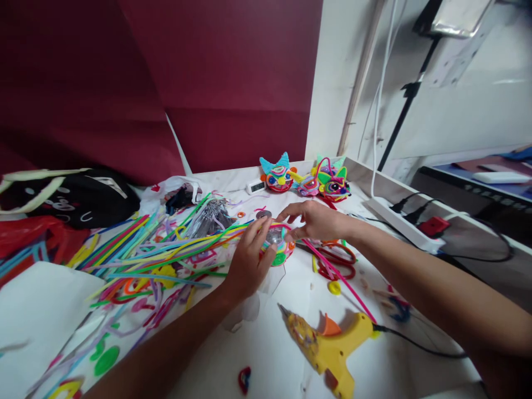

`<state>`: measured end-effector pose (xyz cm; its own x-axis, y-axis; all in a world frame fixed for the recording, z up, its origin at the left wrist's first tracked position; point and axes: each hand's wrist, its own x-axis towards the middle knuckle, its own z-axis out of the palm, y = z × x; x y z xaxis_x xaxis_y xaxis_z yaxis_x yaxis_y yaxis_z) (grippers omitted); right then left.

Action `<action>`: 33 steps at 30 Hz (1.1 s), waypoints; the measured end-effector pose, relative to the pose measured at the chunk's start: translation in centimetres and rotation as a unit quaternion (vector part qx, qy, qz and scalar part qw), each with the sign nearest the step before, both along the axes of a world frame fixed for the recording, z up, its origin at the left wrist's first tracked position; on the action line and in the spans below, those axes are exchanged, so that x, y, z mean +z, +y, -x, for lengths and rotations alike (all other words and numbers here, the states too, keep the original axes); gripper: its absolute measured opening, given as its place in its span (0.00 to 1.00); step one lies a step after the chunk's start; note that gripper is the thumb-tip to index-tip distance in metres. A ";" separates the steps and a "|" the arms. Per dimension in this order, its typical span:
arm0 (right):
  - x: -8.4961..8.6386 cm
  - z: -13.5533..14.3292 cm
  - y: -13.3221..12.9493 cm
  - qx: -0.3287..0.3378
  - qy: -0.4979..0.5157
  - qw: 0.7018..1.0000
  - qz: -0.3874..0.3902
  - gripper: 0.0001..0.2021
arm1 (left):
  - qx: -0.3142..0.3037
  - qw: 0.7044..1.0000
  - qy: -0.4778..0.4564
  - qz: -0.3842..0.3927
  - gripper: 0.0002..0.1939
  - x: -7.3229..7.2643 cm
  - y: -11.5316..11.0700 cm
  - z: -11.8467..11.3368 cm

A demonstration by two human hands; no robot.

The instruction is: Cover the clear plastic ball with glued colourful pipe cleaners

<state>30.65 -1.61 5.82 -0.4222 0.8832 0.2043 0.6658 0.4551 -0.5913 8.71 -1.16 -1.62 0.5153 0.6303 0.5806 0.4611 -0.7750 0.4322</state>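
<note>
My left hand (248, 265) is closed round the near left side of a small round craft (275, 237), its clear shell partly covered in coloured pipe cleaners with a green coil at the front. Bent over the top right, my right hand (313, 221) has its fingertips pressed to the craft's edge. A long pink pipe cleaner (343, 285) runs from there down to the right; my right fingers seem to pinch its upper end, though the exact contact is partly hidden. Red-handled scissors (338, 256) lie just right of the craft.
A yellow glue gun (332, 346) lies in front, its cord trailing right. Pipe cleaners (137, 249) crowd the left side. Finished animal-like crafts (279, 176) and a small white digital display (255, 187) stand behind. A power strip (409, 224) lies right; a black bag (78, 194) lies left.
</note>
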 end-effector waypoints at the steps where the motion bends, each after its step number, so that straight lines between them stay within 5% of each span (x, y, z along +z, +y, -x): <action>1: -0.1 -0.3 -0.1 0.002 0.006 1.000 -0.006 0.21 | 0.001 1.000 -0.002 0.000 0.26 0.0 0.0 0.0; 8: 0.1 -1.5 -0.9 -0.003 0.028 1.000 -0.003 0.09 | -0.004 1.000 -0.011 -0.006 0.25 -0.3 0.2 0.0; 33: -0.4 0.9 -0.1 -0.050 -0.043 0.995 -0.079 0.02 | -0.016 0.999 -0.026 -0.014 0.18 -0.1 -0.4 -0.1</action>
